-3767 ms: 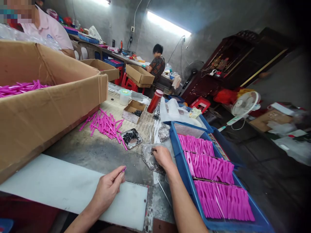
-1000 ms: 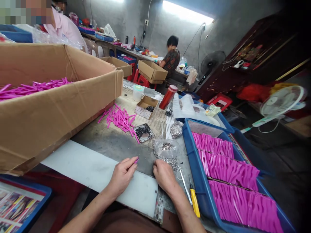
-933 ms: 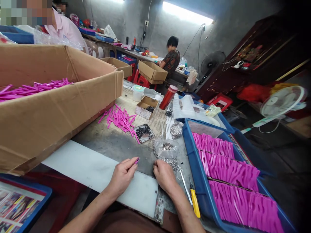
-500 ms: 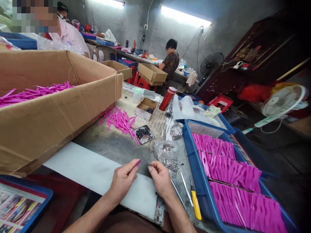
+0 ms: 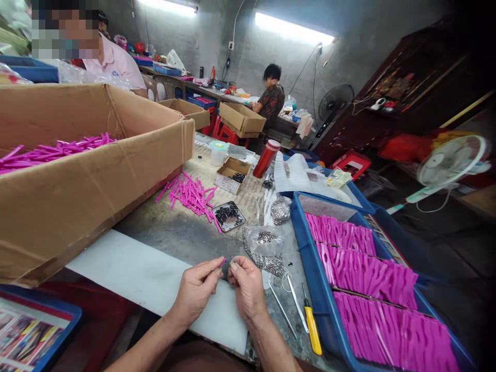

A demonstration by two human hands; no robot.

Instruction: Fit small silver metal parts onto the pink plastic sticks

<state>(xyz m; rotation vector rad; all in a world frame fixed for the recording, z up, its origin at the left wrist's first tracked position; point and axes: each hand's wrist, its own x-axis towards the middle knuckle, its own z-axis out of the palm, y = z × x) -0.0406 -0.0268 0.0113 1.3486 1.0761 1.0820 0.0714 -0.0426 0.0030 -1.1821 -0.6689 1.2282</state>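
Observation:
My left hand (image 5: 199, 287) pinches a short magenta stick (image 5: 223, 261), whose end pokes out between thumb and forefinger. Close beside it on the right, my right hand (image 5: 246, 284) has its thumb pressed to the forefinger; whatever it holds is too small to make out. Both hands are over the white board (image 5: 147, 274) at the table's near edge. Beyond them lie a pile of magenta sticks (image 5: 189, 194) and a square dish of small black parts (image 5: 228, 215). Small silver metal parts (image 5: 267, 261) are spread past my right hand, partly under a plastic bag.
A large cardboard box (image 5: 96, 191) with magenta sticks stands at left. On the right is a blue crate (image 5: 315, 289) holding rows of magenta pieces. A yellow-handled screwdriver (image 5: 313, 330), tweezers (image 5: 297, 305) and a red bottle (image 5: 266, 159) are on the table. Two people sit farther back.
My right hand has moved left, closing most of the gap to my left hand. The left hand still pinches the magenta stick, nearly in place.

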